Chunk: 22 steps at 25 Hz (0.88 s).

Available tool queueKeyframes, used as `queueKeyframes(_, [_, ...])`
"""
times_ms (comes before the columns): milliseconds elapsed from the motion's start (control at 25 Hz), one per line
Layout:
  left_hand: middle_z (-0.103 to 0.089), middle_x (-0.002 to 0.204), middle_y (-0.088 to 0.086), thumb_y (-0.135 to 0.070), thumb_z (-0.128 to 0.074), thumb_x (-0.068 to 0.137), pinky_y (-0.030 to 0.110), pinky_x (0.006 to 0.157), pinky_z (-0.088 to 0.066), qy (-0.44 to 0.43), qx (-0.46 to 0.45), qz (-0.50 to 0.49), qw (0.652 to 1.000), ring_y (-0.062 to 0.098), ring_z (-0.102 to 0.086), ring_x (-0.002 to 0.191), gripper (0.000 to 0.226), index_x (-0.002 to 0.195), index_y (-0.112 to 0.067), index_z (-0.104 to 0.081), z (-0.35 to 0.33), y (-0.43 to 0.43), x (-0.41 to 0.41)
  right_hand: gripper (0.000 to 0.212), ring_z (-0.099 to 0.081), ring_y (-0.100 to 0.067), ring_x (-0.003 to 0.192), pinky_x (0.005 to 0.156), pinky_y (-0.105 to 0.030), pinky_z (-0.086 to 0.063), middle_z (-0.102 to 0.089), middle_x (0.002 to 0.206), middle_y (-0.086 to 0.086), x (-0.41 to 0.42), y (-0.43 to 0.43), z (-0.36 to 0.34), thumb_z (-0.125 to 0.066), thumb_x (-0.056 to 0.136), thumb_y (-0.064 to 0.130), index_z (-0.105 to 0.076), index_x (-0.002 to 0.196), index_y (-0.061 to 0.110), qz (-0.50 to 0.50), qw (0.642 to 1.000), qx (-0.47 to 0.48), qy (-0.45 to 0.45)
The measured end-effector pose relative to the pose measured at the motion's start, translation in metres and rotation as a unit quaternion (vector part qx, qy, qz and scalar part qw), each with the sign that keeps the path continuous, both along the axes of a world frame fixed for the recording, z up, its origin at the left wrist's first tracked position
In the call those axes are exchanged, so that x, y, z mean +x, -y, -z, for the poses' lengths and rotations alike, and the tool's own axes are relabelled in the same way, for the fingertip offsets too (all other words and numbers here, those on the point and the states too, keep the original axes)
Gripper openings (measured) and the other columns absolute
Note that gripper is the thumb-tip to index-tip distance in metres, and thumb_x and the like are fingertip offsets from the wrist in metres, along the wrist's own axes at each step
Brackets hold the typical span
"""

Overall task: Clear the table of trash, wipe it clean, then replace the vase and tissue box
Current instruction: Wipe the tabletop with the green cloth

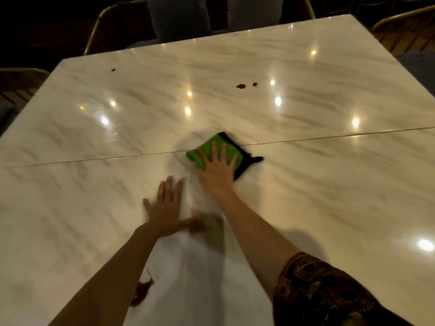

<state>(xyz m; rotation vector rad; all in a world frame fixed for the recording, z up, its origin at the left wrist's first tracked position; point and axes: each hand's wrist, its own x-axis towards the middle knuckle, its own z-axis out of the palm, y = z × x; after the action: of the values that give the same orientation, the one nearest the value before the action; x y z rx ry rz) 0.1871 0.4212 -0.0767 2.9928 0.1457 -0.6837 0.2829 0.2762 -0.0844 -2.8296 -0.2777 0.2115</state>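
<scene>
Pressing down flat, the right hand (219,170) had its fingers spread wide and straight over a folded green cloth (219,139), gripping nothing, just palm and fingers on the fabric. That cloth lay right across the seam (329,135), the thin straight joint running the full width of the table (306,196). The cloth looked soft and napped, roughly square, with a black edge (246,162) poking out on the right of the hand.

And the left hand (164,208): on the near side of the seam, flat on the bare top, fingers straight and slightly fanned, thumb stretched out to the right, holding nothing at all. Just beside that thumb sat a blurred brown patch (204,225); whether stain or shadow, I could not tell.

The tabletop was glossy, pale marble-look stone with soft grey-brown veining, round lamp glare dotted on both sides of the seam. Beyond the seam, two dark glossy drops (240,86) sat close together, and a smaller dark spot (113,70) lay off to the far left. Well on the near side of the seam, a streaky brown smear (141,292) peeked out from under the left forearm.

A dark sleeve with a gold pattern (317,290) covered the right upper arm. Past the far edge, beyond the seam, stood chairs with curved brass-coloured frames (103,24).
</scene>
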Motion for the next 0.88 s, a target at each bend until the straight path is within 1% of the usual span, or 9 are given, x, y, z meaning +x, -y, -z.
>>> queueKeyframes(80, [0.034, 0.152, 0.0, -0.078, -0.057, 0.064, 0.07, 0.107, -0.007, -0.003, -0.002, -0.005, 1.0, 0.024, 0.022, 0.144, 0.125, 0.141, -0.031, 0.031, -0.002, 0.001, -0.001, 0.054, 0.006, -0.035, 0.146, 0.113, -0.061, 0.006, 0.003, 0.161, -0.006, -0.014, -0.023, -0.005, -0.024, 0.099, 0.049, -0.011, 0.15, 0.037, -0.085, 0.996, -0.027, 0.004])
queueKeyframes(160, [0.033, 0.153, -0.001, -0.083, -0.054, 0.06, 0.069, 0.107, -0.004, 0.0, -0.024, -0.006, 1.0, 0.023, 0.022, 0.144, 0.126, 0.142, -0.035, 0.028, -0.005, 0.003, -0.001, 0.054, 0.005, -0.033, 0.146, 0.114, -0.058, 0.002, 0.001, 0.161, -0.003, -0.007, -0.001, -0.002, -0.024, 0.099, 0.049, -0.011, 0.15, 0.038, -0.125, 0.991, -0.042, 0.013])
queueKeyframes(240, [0.033, 0.153, -0.003, -0.091, -0.046, 0.052, 0.069, 0.108, -0.002, -0.003, -0.045, -0.011, 0.999, 0.021, 0.023, 0.144, 0.128, 0.142, -0.038, 0.028, -0.007, 0.002, -0.002, 0.055, 0.002, -0.033, 0.146, 0.113, -0.057, -0.002, -0.003, 0.161, -0.003, 0.01, 0.044, 0.002, -0.021, 0.097, 0.05, -0.015, 0.15, 0.037, -0.086, 0.995, -0.037, 0.027])
queueKeyframes(320, [0.034, 0.152, -0.004, -0.094, -0.04, 0.047, 0.069, 0.107, -0.001, -0.002, -0.046, -0.007, 0.999, 0.02, 0.025, 0.143, 0.129, 0.141, -0.039, 0.029, -0.01, 0.003, -0.004, 0.054, 0.001, -0.032, 0.147, 0.113, -0.058, -0.002, -0.004, 0.161, -0.002, 0.024, 0.093, 0.005, -0.02, 0.096, 0.051, -0.018, 0.149, 0.038, 0.017, 0.999, -0.032, 0.015])
queueKeyframes(440, [0.034, 0.152, -0.002, -0.089, -0.045, 0.055, 0.07, 0.107, -0.001, -0.006, -0.047, 0.0, 0.999, 0.022, 0.026, 0.143, 0.126, 0.142, -0.036, 0.029, -0.008, 0.001, -0.004, 0.055, 0.003, -0.028, 0.147, 0.115, -0.058, 0.002, -0.002, 0.161, 0.001, 0.014, 0.127, 0.001, -0.014, 0.098, 0.055, -0.013, 0.15, 0.038, 0.138, 0.989, -0.046, -0.013])
queueKeyframes(600, [0.039, 0.15, 0.002, -0.089, -0.051, 0.052, 0.072, 0.105, 0.0, -0.038, -0.059, 0.024, 0.997, 0.026, 0.029, 0.141, 0.133, 0.139, -0.035, 0.034, -0.012, -0.002, -0.004, 0.054, 0.007, -0.03, 0.147, 0.113, -0.06, 0.004, 0.005, 0.161, 0.001, -0.044, 0.089, -0.001, -0.01, 0.097, 0.058, -0.003, 0.149, 0.044, 0.119, 0.991, -0.066, -0.009])
queueKeyframes(720, [0.036, 0.151, 0.006, -0.089, -0.048, 0.055, 0.073, 0.105, 0.0, -0.042, -0.069, 0.044, 0.996, 0.03, 0.028, 0.141, 0.129, 0.142, -0.033, 0.029, -0.019, -0.006, -0.006, 0.052, 0.006, -0.03, 0.147, 0.113, -0.059, 0.004, 0.003, 0.161, 0.003, -0.106, 0.054, -0.004, -0.012, 0.097, 0.059, -0.005, 0.147, 0.049, 0.075, 0.996, -0.046, 0.0])
queueKeyframes(800, [0.029, 0.154, 0.002, -0.093, -0.033, 0.057, 0.073, 0.104, -0.001, -0.023, -0.061, 0.084, 0.994, 0.031, 0.023, 0.143, 0.119, 0.145, -0.035, 0.021, -0.021, -0.008, -0.013, 0.05, -0.009, -0.032, 0.147, 0.112, -0.062, -0.009, -0.011, 0.16, 0.003, -0.151, 0.048, -0.001, -0.016, 0.095, 0.059, -0.014, 0.145, 0.052, 0.01, 0.999, -0.046, 0.019])
queueKeyframes(880, [0.025, 0.156, -0.001, -0.094, -0.016, 0.056, 0.072, 0.104, -0.003, -0.01, -0.043, 0.162, 0.986, 0.028, 0.019, 0.145, 0.111, 0.146, -0.037, 0.017, -0.014, -0.006, -0.038, 0.05, -0.031, -0.034, 0.14, 0.103, -0.063, -0.027, -0.033, 0.153, 0.001, -0.192, 0.069, 0.0, -0.022, 0.092, 0.056, -0.026, 0.141, 0.052, -0.022, 0.996, -0.079, 0.04])
